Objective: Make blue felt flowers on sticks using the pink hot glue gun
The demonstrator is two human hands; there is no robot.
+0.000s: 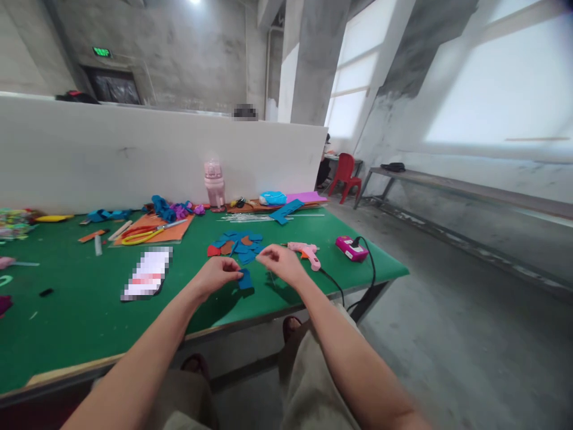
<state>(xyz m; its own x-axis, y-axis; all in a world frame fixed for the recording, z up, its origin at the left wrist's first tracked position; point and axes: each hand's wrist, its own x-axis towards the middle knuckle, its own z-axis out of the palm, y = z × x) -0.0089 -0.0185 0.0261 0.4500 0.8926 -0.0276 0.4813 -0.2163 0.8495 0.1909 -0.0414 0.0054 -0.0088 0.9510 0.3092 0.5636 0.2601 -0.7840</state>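
Note:
My left hand [215, 276] is closed, its thumb and fingers pinching a small blue felt-like piece [245, 279] just above the table's front part. My right hand [285, 264] is pinched shut to the right of that piece. A thin pale line shows under its fingers, too fine to name. Beyond both hands lies a loose pile of cut blue pieces [247, 257], with a few red and brown ones among them. A pink glue gun [307, 251] rests beside my right hand, its black cord running off the table edge.
On the green table [80, 322] lie a phone-like blurred object [147, 273], yellow-handled scissors [143, 236] on orange sheets, and thin white sticks [250, 217]. A pink tumbler [215, 185] stands by the white partition [134, 155]. A magenta power box [351, 248] sits near the right edge.

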